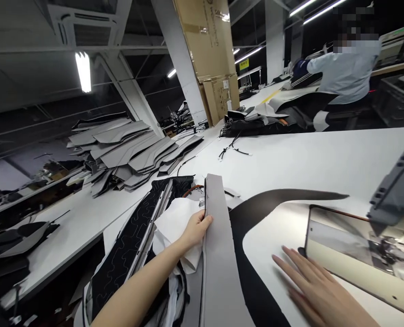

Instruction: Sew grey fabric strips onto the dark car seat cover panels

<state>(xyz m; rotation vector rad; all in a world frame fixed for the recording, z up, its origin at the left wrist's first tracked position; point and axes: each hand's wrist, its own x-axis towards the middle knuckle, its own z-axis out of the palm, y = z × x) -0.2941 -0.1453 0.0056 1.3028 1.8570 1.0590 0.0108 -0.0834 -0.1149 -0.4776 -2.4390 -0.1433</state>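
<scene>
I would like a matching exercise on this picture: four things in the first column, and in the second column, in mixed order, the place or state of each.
Column 1
1. Bare left hand
2. Bare right hand
3. Layered flat grey pieces
4. Tall brown cardboard boxes

Column 2
A. Heaped on the white table, left of the boxes
B. Open, beside the cream metal machine bed
C. Standing beside a pale slanted pillar
D. Gripping the edge of a long flat grey strip

Right pairs: 1-D, 2-B, 3-A, 4-C
</scene>
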